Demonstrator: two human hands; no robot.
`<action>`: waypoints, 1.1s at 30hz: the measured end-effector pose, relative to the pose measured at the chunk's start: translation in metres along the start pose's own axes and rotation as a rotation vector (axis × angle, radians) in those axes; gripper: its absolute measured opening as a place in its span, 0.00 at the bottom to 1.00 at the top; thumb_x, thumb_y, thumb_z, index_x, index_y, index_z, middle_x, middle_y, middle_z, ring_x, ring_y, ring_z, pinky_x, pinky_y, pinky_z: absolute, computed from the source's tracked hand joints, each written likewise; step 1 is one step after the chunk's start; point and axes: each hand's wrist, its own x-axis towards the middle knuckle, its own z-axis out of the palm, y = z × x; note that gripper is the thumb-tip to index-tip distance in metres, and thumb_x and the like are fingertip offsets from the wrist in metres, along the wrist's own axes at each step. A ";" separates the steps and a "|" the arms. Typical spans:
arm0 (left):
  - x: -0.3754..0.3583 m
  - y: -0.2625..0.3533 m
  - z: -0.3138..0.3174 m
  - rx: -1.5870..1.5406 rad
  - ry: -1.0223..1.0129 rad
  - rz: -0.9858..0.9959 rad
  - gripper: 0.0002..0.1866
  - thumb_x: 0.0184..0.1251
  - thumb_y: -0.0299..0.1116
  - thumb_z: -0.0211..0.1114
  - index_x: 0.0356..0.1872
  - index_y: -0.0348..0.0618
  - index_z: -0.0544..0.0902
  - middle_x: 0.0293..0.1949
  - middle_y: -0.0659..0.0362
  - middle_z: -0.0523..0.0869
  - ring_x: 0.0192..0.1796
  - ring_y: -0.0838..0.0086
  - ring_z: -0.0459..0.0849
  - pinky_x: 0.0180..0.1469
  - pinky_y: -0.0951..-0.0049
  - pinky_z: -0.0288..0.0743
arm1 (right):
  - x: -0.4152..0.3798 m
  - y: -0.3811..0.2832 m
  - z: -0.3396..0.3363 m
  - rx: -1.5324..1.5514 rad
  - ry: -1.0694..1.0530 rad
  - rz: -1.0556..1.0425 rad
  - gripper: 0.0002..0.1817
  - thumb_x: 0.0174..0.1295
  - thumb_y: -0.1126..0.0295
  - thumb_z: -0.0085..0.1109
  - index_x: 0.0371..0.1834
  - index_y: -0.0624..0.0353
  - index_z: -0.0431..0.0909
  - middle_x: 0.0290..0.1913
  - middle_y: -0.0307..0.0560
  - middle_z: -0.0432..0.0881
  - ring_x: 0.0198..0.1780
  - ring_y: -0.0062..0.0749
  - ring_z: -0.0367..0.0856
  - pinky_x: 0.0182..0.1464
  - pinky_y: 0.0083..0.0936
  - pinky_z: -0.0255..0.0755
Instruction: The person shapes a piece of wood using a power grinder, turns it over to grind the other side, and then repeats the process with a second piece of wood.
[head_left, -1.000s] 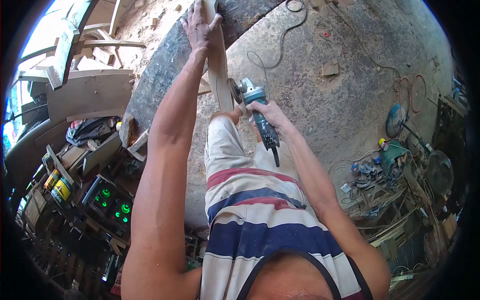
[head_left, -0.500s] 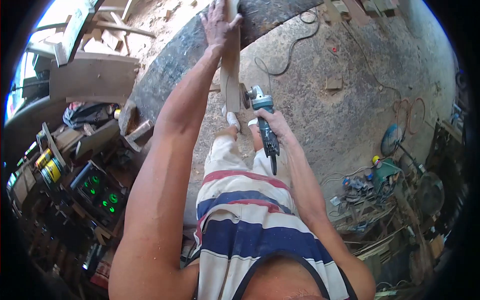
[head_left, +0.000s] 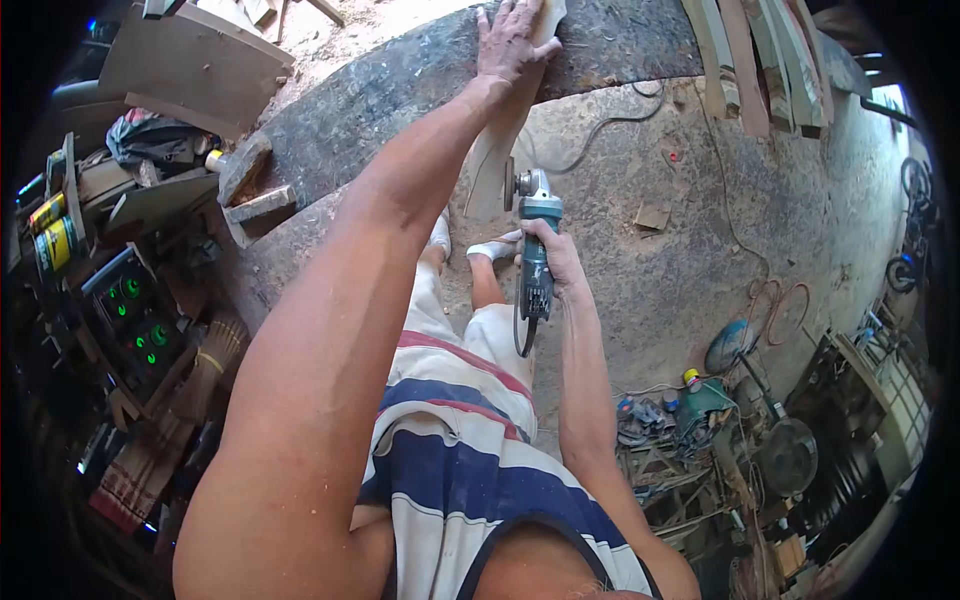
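My left hand [head_left: 512, 42] grips a long wooden board [head_left: 492, 165] from above, with the thumb over its right edge. The board lies across the dark, worn workbench [head_left: 400, 95], and its near end juts out over the floor toward me. In my right hand [head_left: 556, 253] is a teal angle grinder [head_left: 541, 208], fingers wrapped round its body. The grinder's disc [head_left: 510, 184] stands upright close to the right edge of the board's overhanging end. A power cable [head_left: 522, 345] loops from the grinder's rear end.
Several wooden strips [head_left: 765, 60] overhang the bench at right. A grey cord [head_left: 597, 135] winds over the floor, where a small wood block [head_left: 652, 217] lies. Cluttered tools [head_left: 650, 420] and a fan [head_left: 787, 457] stand at right. Green lights glow on a dark box [head_left: 138, 310] at left.
The view has turned, bringing the wooden strips at right further in. The board now slants with its far end to the right. The grinder stays close beside it; my feet are further apart.
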 end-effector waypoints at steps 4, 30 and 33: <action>-0.001 0.004 -0.002 -0.014 -0.010 -0.019 0.53 0.66 0.71 0.72 0.89 0.61 0.68 0.84 0.56 0.76 0.89 0.56 0.65 0.90 0.29 0.41 | 0.000 -0.001 -0.001 -0.068 0.033 -0.008 0.28 0.65 0.46 0.75 0.41 0.67 0.90 0.28 0.44 0.89 0.24 0.28 0.87 0.27 0.25 0.79; 0.005 -0.017 0.005 -0.002 -0.019 0.040 0.54 0.64 0.77 0.70 0.88 0.61 0.71 0.84 0.53 0.77 0.88 0.57 0.67 0.89 0.34 0.44 | 0.009 -0.009 -0.017 -0.049 0.043 0.009 0.26 0.63 0.47 0.78 0.37 0.65 0.88 0.28 0.44 0.88 0.24 0.29 0.87 0.29 0.27 0.82; 0.008 -0.015 0.002 -0.011 -0.026 0.037 0.55 0.64 0.77 0.70 0.88 0.60 0.71 0.83 0.52 0.77 0.88 0.56 0.68 0.90 0.35 0.44 | 0.012 -0.021 0.001 0.160 0.016 -0.038 0.26 0.63 0.47 0.78 0.39 0.63 0.87 0.31 0.44 0.89 0.26 0.29 0.89 0.31 0.28 0.83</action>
